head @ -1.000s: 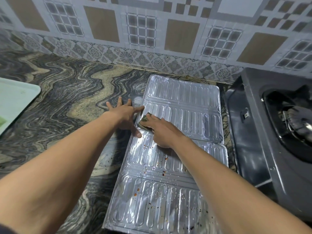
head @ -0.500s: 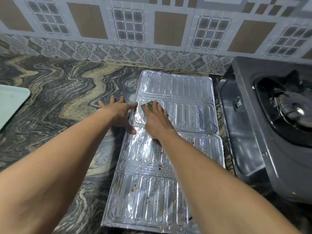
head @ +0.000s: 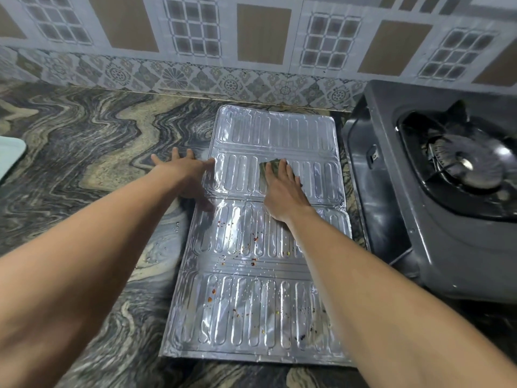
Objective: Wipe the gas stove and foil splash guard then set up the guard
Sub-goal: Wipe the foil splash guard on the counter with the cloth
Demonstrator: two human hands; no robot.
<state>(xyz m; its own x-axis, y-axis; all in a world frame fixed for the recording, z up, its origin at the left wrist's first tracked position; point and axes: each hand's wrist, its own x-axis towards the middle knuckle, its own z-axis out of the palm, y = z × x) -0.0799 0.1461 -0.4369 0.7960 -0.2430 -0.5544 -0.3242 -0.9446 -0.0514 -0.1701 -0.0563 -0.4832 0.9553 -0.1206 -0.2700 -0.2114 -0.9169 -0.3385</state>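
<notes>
The silver foil splash guard (head: 251,303) lies flat on the marbled countertop, ribbed and unfolded, with reddish food specks on its near panels. My right hand (head: 282,191) presses a green scrub pad (head: 270,168) onto the guard's second panel from the wall. My left hand (head: 187,175) rests spread flat at the guard's left edge, thumb and forefinger on the foil, the other fingers on the counter. The dark grey gas stove (head: 436,219) stands to the right of the guard, its burner (head: 464,163) in view.
A patterned tiled wall (head: 251,51) runs along the back of the countertop (head: 84,152). The corner of a pale tray (head: 11,155) shows at the far left edge. Water droplets lie on the counter beside the guard's left side.
My right hand has slid the scrub pad to the right across the panel, away from my left hand. My left hand has stayed at the guard's left edge.
</notes>
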